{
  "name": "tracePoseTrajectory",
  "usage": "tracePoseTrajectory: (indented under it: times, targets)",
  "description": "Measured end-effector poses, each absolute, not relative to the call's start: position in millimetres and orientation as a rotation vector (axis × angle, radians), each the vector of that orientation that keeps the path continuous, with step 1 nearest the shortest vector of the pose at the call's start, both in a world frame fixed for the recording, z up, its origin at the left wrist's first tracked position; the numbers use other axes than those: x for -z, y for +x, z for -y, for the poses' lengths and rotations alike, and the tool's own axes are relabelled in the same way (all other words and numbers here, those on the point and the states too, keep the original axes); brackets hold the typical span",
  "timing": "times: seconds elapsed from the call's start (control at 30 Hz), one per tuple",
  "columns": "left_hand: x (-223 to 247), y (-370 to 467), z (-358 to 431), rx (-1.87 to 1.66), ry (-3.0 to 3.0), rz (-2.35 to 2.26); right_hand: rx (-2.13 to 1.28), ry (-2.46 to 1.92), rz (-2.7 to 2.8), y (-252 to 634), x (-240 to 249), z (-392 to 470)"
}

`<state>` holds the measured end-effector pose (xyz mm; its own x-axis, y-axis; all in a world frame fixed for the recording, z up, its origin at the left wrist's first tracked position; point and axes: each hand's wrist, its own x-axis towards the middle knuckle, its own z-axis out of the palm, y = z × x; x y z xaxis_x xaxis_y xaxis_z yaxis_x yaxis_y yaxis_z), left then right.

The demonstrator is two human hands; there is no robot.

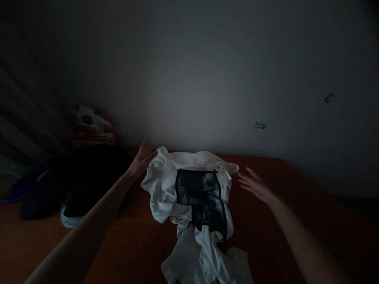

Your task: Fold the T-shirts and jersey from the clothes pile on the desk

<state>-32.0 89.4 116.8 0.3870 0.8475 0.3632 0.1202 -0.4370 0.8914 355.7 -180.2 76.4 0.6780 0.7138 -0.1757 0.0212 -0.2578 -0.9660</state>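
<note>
A white T-shirt (166,187) lies crumpled on the brown wooden surface, with a dark printed panel (201,193) in its middle. Its lower part is bunched in folds toward me. My left hand (143,158) is at the shirt's upper left corner, fingers extended and the thumb side against or just beside the cloth; contact is hard to make out. On the other side, my right hand (254,185) hovers with fingers spread near the upper right corner of the shirt. Neither hand appears to grip anything.
Dark clothing (85,177) is heaped at the left. Behind it sits a pale skull-like object (90,120). A grey wall (192,79) borders the far edge, with a small label (260,125) and a hook-like mark (328,98). Curtains (26,102) hang at far left.
</note>
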Motion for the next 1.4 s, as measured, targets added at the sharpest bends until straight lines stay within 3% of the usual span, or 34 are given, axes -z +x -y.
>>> tracePoseTrajectory:
  times: [0.2, 0.33, 0.5, 0.63, 0.87, 1.1, 1.4]
  targets:
    - [-62, -29, -8, -0.664, 2.467, -0.775, -0.492, -1.921, 1.104, 318, -43, 207]
    - [-11, -54, 45, -0.597, 2.75, -0.808, -0.431, -1.924, 1.327, 279, -28, 249]
    - [18, -68, 30, -0.513, 2.895, -0.85, -0.238, -2.034, 1.589, 251, -6, 276]
    - [22, -73, -14, -0.555, 2.886, -0.983, -0.094, -2.181, 1.601, 246, 11, 265]
    - [4, -82, -22, -1.09, 2.642, -1.086, 0.239, -2.158, 1.377, 246, 19, 236]
    - [-28, -81, 32, -0.606, 2.779, -0.467, 0.209, -1.996, 1.37, 242, 6, 246]
    - [-8, -79, 20, -0.604, 2.762, -0.526, 0.237, -2.09, 1.433, 240, 12, 242]
